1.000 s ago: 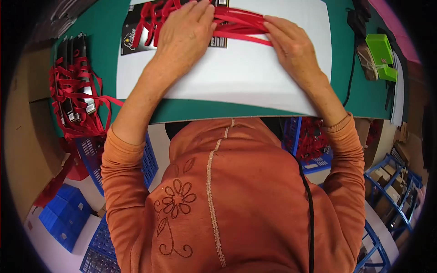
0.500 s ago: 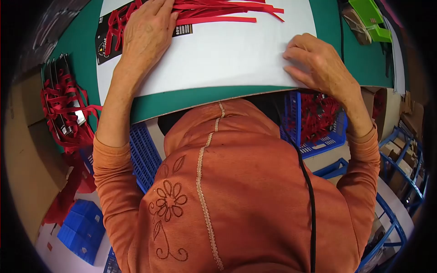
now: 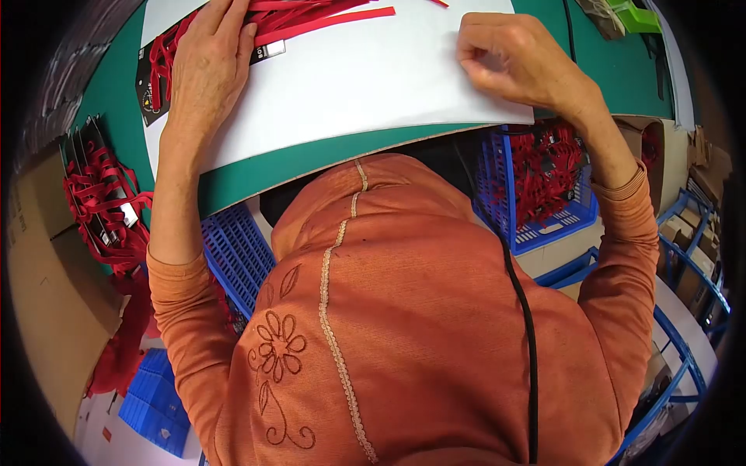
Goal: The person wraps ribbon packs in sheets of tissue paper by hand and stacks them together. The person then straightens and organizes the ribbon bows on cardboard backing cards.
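Observation:
My left hand (image 3: 208, 66) lies with fingers stretched out over a black printed card (image 3: 148, 87) and red ribbons (image 3: 322, 23), its fingertips cut off by the top of the view. Several ribbon ends fan out to the right from beside its thumb. Under them is a white sheet (image 3: 350, 85) on the green table top (image 3: 311, 159). My right hand (image 3: 521, 62) is above the right part of the sheet, fingers curled and thumb against the forefinger; whether it holds anything is hidden. A single red ribbon tip (image 3: 439, 3) shows to its left.
Cards wound with red ribbon (image 3: 109, 194) hang at the table's left edge. A blue crate (image 3: 556, 225) of red ribbon pieces stands below right, another blue crate (image 3: 237, 245) below left. A black cord (image 3: 569, 27) and a green holder (image 3: 633, 15) are at the upper right.
The view has shifted, so the sheet and ribbons sit higher and farther left. My right hand has risen over the sheet and its fingers have curled closed. My left hand stays on the card.

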Tool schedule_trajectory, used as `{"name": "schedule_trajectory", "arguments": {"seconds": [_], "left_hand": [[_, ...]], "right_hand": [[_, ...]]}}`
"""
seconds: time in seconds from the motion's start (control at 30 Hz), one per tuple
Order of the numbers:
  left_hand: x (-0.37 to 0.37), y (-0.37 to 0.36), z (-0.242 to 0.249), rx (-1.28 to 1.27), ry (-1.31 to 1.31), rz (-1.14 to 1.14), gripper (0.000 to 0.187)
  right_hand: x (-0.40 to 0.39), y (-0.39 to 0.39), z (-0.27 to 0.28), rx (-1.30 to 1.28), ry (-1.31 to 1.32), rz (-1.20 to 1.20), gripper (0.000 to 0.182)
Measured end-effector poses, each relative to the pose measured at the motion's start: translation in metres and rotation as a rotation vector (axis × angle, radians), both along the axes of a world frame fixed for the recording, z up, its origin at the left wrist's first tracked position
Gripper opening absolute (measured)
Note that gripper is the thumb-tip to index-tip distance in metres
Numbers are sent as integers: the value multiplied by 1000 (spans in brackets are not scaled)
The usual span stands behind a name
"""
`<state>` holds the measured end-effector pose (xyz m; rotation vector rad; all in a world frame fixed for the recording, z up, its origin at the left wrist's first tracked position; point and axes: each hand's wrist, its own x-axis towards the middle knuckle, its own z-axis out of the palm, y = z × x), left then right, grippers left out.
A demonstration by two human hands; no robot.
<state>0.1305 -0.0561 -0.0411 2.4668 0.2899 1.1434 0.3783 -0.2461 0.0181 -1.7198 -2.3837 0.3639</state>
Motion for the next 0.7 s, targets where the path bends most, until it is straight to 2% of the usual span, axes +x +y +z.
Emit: {"name": "schedule_trajectory", "arguments": {"seconds": [0.07, 0.1, 0.23, 0.4, 0.6, 0.7], "left_hand": [[14, -6, -4, -259, -433, -318, 42], [15, -11, 1, -259, -433, -318, 42], [-8, -53, 36, -24, 337, -112, 14], [-5, -75, 38, -124, 467, -282, 11], [2, -72, 31, -93, 486, -276, 9], [6, -73, 30, -26, 498, -225, 8]], "right_hand": [[4, 3, 5, -65, 171, 49, 11], [2, 4, 8, -65, 171, 49, 11], [-27, -2, 21, 87, -70, -44, 11], [-9, 7, 9, -61, -25, -5, 13], [4, 20, -6, -142, -186, 120, 9], [-1, 11, 4, -56, -6, 122, 8]]}}
